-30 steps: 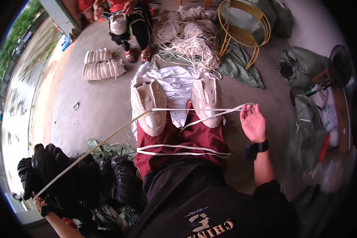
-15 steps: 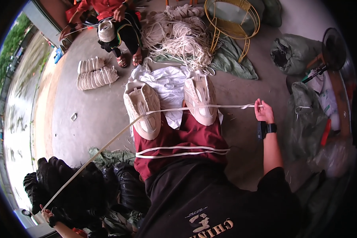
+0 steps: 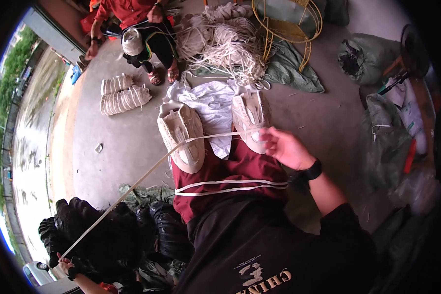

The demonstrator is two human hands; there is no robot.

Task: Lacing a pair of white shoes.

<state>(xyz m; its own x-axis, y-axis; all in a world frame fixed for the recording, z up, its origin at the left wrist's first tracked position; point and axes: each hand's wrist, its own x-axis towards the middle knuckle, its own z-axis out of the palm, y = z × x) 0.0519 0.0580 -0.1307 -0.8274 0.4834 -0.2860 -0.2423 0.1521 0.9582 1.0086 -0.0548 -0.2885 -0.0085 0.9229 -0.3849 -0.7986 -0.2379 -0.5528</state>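
Observation:
Two beige sneakers, the left one (image 3: 183, 139) and the right one (image 3: 252, 117), rest over my knees with their toes toward me. A flat whitish lace (image 3: 132, 185) runs slantwise from the lower left to the left shoe, then across to the right one. At the far lower left, my left hand (image 3: 65, 265) pinches the lace. Beside the right shoe, my right hand (image 3: 288, 148) has curled fingers at the lace; the exact grip is partly hidden. Two turns of white lace (image 3: 230, 182) cross my dark red trousers (image 3: 220, 169).
Across from me sits a person in red (image 3: 127, 12) with a white cord bundle (image 3: 132, 43). Bound lace bundles (image 3: 125, 99), a loose lace heap (image 3: 223, 41) and a yellow chair (image 3: 286, 32) stand beyond. Black bundles (image 3: 98, 235) lie left, grey-green sacks (image 3: 384, 142) right.
My right hand has moved left along the lace, from well beyond the right shoe to its side. The left hand stays out at lower left. The other person's arm has lowered.

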